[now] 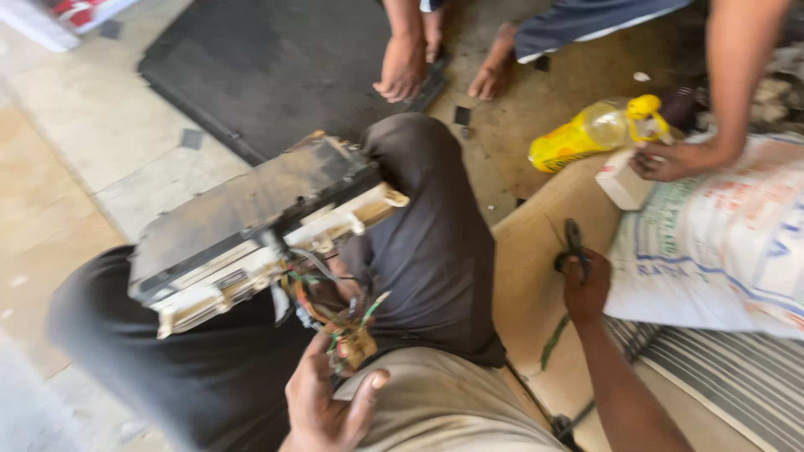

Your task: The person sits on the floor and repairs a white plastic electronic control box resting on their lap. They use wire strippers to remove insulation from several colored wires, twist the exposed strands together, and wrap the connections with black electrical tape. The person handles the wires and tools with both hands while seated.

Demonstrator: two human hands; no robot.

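Wires (335, 322), a loose tangle of green, red and white strands with a small brownish part at their end, hung from the underside of a grimy electrical unit (251, 226) that rested across the person's lap, on dark trousers. The left hand (331, 402) was nearest, its grip spread under the tangle, thumb out, fingers cupping the brownish part rather than pinching it. The strands looked soft and light, likely to tear at their joints, so the firmer part at the end seemed the safer place to hold. The unit itself looked stiff, dusty and fairly heavy, best taken by its cream frame at the edges. To the right, the right hand (584, 280) lay on a tan cushion (528, 251), its grip pressed together around the dark handles of pliers (573, 243). Beyond it sat a printed sack (720, 243), and another person's hand (670, 159) held a white box (621, 180) beside a yellow oil bottle (586, 134). Farthest off, on the floor (84, 134), bare feet stood by a black mat (268, 67).
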